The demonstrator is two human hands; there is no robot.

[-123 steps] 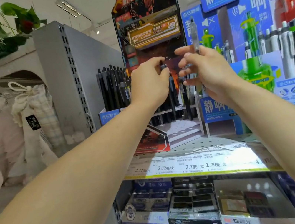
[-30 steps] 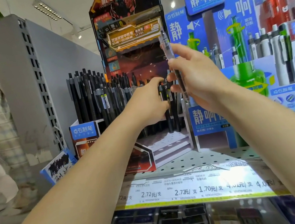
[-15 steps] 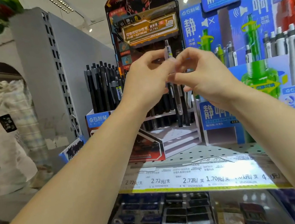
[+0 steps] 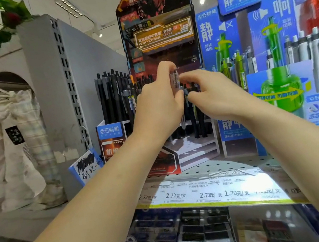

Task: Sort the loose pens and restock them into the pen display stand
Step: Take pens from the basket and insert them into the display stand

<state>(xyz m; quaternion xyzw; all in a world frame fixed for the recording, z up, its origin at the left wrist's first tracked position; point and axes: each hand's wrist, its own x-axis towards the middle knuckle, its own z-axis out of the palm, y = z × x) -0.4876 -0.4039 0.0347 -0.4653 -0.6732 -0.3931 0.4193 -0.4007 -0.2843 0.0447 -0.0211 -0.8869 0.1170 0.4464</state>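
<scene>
Both hands, left (image 4: pixel 159 104) and right (image 4: pixel 216 94), together, pinched on an upright clear plastic pen (image 4: pixel 176 88) before the dark cardboard display stand (image 4: pixel 159 36).

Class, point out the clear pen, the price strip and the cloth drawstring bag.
clear pen (image 4: pixel 175 80): head view, upper barrel between the hands.
price strip (image 4: pixel 208 191): head view, middle of its label face.
cloth drawstring bag (image 4: pixel 19 148): head view, its front.

Two bare forearms and hands, seen from above

Both arms are left uncovered along their whole visible length, with no sleeve edge shown in the head view; the left hand (image 4: pixel 158 104) and right hand (image 4: pixel 215 94) are ungloved, the wrists are seen bare, and the fingers (image 4: pixel 164 71) are short-nailed where nails can be made out
</scene>
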